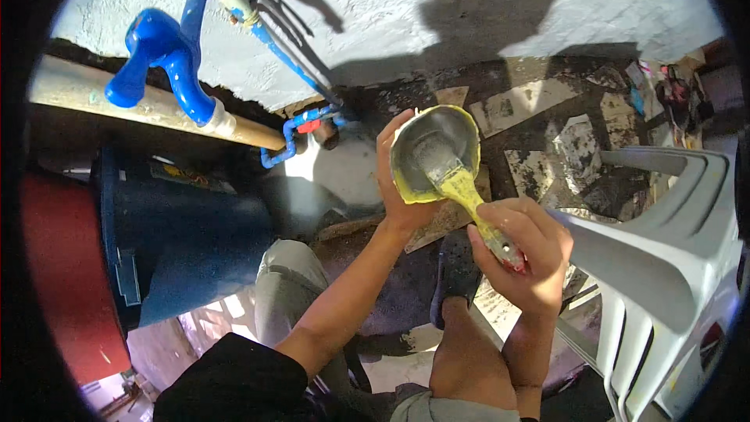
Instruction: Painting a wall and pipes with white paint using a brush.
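Note:
A cut-open plastic container (473, 129) with a yellow rim and grey inside rests in my left hand (404, 199), whose fingers wrap its far left side and whose palm lies under it. My right hand (527, 252) grips a paintbrush (466, 187) by its yellow, paint-smeared handle, red at the end. The bristles point into the container, against its grey inner surface; how much paint lies in there I cannot tell.
A blue plastic tap (158, 53) and blue pipes (287, 140) stand by the rough white wall (369, 6). A dark blue bin (193, 240) is at left, stacked grey plastic chairs (638, 252) at right. Paint-stained scraps (527, 102) lie on the ground.

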`<state>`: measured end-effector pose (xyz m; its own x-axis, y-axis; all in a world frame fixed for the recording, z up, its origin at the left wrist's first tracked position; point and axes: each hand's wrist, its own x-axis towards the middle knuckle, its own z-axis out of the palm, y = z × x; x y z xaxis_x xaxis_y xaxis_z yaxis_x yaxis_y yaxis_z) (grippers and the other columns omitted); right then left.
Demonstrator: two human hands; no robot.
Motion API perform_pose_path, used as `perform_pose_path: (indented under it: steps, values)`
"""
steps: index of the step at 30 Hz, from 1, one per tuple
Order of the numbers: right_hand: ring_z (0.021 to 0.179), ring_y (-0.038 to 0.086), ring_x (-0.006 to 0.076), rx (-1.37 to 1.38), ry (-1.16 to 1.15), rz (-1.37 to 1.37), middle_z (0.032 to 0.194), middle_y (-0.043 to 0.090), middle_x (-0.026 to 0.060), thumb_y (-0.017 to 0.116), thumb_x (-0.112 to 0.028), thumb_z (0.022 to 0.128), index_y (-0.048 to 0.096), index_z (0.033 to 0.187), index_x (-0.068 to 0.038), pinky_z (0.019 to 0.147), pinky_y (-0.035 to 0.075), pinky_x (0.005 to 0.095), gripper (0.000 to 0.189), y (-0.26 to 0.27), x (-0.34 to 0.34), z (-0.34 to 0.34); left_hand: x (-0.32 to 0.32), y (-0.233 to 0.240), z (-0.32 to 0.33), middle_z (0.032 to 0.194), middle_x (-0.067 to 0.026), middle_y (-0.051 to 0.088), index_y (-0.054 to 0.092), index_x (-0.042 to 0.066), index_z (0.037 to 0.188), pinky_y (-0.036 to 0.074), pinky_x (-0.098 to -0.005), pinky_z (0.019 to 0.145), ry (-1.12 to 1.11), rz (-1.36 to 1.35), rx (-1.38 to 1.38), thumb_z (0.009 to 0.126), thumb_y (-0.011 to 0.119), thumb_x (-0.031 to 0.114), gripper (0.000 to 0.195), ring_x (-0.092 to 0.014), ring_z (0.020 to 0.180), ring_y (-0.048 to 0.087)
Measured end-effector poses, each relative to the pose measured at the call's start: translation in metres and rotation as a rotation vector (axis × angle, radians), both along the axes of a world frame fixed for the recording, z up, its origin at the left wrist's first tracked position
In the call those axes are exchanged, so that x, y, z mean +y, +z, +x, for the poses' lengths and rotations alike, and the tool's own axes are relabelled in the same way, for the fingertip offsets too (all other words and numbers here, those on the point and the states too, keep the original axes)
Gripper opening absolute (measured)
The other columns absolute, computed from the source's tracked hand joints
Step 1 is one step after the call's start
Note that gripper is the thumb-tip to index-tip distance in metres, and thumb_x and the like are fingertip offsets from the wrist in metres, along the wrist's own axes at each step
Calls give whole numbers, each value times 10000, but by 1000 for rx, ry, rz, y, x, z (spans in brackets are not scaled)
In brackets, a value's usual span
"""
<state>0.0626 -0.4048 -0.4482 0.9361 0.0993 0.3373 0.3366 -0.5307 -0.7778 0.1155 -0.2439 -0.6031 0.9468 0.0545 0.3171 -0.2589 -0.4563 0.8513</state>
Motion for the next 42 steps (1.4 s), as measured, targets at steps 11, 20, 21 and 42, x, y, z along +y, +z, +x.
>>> perform_pose_path:
  steps: [11, 20, 21, 42]
  values:
    - [680, 662, 258, 110, -215, -18, 801, 665, 106, 834, -112, 663, 664, 1052, -73, 593, 524, 323, 426, -5, -13, -39, -10, 32, -22, 1328, -154, 465, 449, 17, 1309, 453, -367, 989, -308, -245, -30, 584, 920, 300, 910, -267, 1222, 500]
    - [646, 530, 137, 439, -298, 330, 703, 567, 92, 639, -170, 910, 557, 941, 26, 600, 444, 270, 215, 22, -35, -223, 14, 34, -31, 1344, -178, 447, 492, 25, 1275, 426, -384, 1011, -303, -113, -197, 614, 898, 342, 838, -286, 1233, 486]
    - [648, 530, 138, 436, -304, 301, 705, 568, 93, 637, -169, 911, 556, 941, 26, 602, 444, 269, 214, 32, -29, -213, 17, 37, -31, 1344, -178, 447, 492, 25, 1275, 426, -384, 1011, -294, -119, -199, 614, 898, 342, 838, -286, 1233, 486]
    - [689, 537, 141, 306, -538, -173, 742, 579, 98, 601, -151, 944, 545, 945, 34, 633, 434, 259, 193, 121, 14, -274, 91, 89, -37, 1347, -182, 451, 518, 13, 1225, 469, -353, 943, -247, -50, -259, 562, 933, 283, 827, -265, 1168, 536]
